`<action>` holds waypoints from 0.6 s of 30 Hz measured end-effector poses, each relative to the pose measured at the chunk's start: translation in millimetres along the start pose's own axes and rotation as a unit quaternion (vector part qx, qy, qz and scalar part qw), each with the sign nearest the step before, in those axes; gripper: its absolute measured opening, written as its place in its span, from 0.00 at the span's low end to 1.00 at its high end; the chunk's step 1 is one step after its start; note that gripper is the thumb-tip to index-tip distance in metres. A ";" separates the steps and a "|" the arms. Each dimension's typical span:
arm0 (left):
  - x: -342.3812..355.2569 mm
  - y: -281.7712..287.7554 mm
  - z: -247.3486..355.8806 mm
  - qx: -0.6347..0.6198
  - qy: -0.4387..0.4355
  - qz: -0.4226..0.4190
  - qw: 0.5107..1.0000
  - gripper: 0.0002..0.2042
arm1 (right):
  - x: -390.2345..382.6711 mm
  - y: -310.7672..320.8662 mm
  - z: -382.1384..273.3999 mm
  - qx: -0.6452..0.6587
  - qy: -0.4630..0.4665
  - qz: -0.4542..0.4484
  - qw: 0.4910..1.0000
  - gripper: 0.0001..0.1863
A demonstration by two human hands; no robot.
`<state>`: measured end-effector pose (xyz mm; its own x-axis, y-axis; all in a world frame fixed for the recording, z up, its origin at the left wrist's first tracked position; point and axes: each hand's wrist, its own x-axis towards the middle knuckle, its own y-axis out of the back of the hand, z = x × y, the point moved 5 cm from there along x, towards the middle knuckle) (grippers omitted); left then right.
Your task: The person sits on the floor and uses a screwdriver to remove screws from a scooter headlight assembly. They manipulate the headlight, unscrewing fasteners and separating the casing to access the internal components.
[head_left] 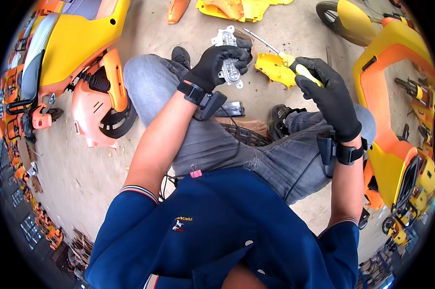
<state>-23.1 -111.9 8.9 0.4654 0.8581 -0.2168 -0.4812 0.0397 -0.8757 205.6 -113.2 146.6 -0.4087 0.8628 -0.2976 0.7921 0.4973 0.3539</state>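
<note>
My left hand (209, 66), in a black glove, is closed around a lamp unit (231, 73) with an oval, ribbed clear lens and a white mounting frame with tabs. The unit stands lengthwise, above and beyond my left knee. My right hand (329, 91), also gloved in black, grips a screwdriver (288, 59) by its yellow and black handle. Its metal shank points up and left toward the lamp unit, and the tip is apart from it. Between my hands, a yellow molded plastic part (271, 70) lies on the ground beyond my knees.
A yellow and orange scooter (78, 43) stands at my left, and an orange and yellow scooter body (379, 106) at my right. Yellow plastic panels (246, 9) and an orange piece (177, 10) lie ahead. A black crate (249, 136) sits between my legs. Cables hang from my wrist straps.
</note>
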 end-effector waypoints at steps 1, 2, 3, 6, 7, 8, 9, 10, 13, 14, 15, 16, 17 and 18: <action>1.0 2.6 -3.7 -0.002 0.000 -0.009 1.000 0.14 | 4.9 0.4 1.9 -0.025 0.011 -0.011 1.000 0.18; 1.2 5.1 -7.1 -0.004 0.000 -0.018 1.000 0.13 | 9.3 1.2 4.3 -0.029 0.012 -0.016 0.999 0.18; 0.2 8.3 -8.9 0.002 -0.001 -0.003 1.000 0.12 | 12.3 3.3 4.5 -0.034 0.013 -0.019 0.999 0.18; -5.4 23.3 -12.3 0.011 0.008 0.046 0.999 0.08 | 17.6 7.7 13.8 -0.009 0.014 -0.012 1.000 0.18; -6.4 26.6 -13.6 -0.004 0.013 0.034 0.999 0.08 | 18.7 8.9 15.9 0.007 0.017 -0.008 1.000 0.18; -7.5 29.6 -15.1 -0.018 0.019 0.021 0.999 0.08 | 18.3 9.2 16.8 0.019 0.013 -0.011 1.000 0.18; -8.5 25.0 -14.4 -0.032 0.023 0.006 0.999 0.08 | 17.9 10.0 16.4 0.030 0.010 -0.014 0.999 0.18; -8.7 23.8 -12.4 -0.013 0.014 0.027 0.999 0.09 | 16.8 10.5 16.4 0.041 0.007 -0.017 0.999 0.18; -12.9 -8.2 -4.3 0.109 -0.011 0.079 0.991 0.21 | 10.5 14.9 21.3 0.053 0.005 -0.011 0.999 0.19; -11.9 -9.8 -1.7 0.117 -0.013 0.069 0.991 0.21 | 6.4 15.7 17.9 0.054 0.013 -0.001 0.998 0.19; -12.6 -19.8 -0.4 0.116 -0.015 0.039 0.992 0.21 | -0.3 15.9 14.6 0.056 0.021 0.007 0.998 0.20; -13.4 -33.4 2.3 0.116 -0.017 0.009 0.993 0.21 | -7.1 16.8 12.1 0.059 0.028 0.016 0.998 0.20; -14.3 -43.6 3.4 0.115 -0.018 -0.021 0.993 0.20 | -13.5 17.9 10.7 0.055 0.033 0.017 0.998 0.20; -13.5 -46.2 4.4 0.125 -0.017 -0.025 0.992 0.19 | -20.4 19.2 9.5 0.053 0.037 0.022 0.998 0.21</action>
<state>-10.4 -123.1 54.2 0.4706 0.8683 -0.1569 -0.6287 0.2052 -0.7501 233.4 -122.1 151.0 -0.4026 0.8896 -0.2156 0.8516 0.4504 0.2683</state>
